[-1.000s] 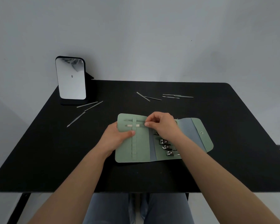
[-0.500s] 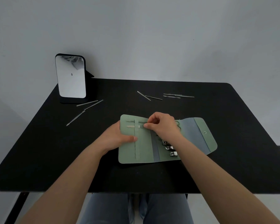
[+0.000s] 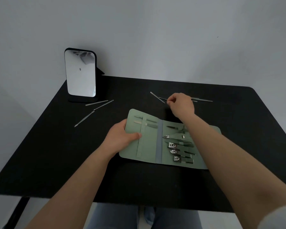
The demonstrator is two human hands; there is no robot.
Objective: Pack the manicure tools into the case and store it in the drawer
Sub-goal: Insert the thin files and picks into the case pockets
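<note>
Several loose tools (image 3: 157, 97) lie beyond the open case (image 3: 149, 142), which the left hand (image 3: 122, 138) grips; the right hand (image 3: 180, 104), fingers curled, should pinch one flat.

- Case (image 3: 149, 146) under my left hand (image 3: 120, 138): sage-green, matt, looks like soft faux leather; grey-blue spine strip, duller.
- Clippers (image 3: 173, 146) in the case: polished metal, bright glints.
- Loose tools (image 3: 96, 106) near the mirror: thin brushed metal, pale grey, low shine.
- Tools (image 3: 157, 97) beside my right hand (image 3: 180, 104): same dull metal.
- Table (image 3: 56, 154): black, matt, faintly grainy, no glare.
- Mirror (image 3: 80, 73): glossy glass, dark matt frame and stand.
- Wall (image 3: 155, 38): smooth, flat grey paint.
</note>
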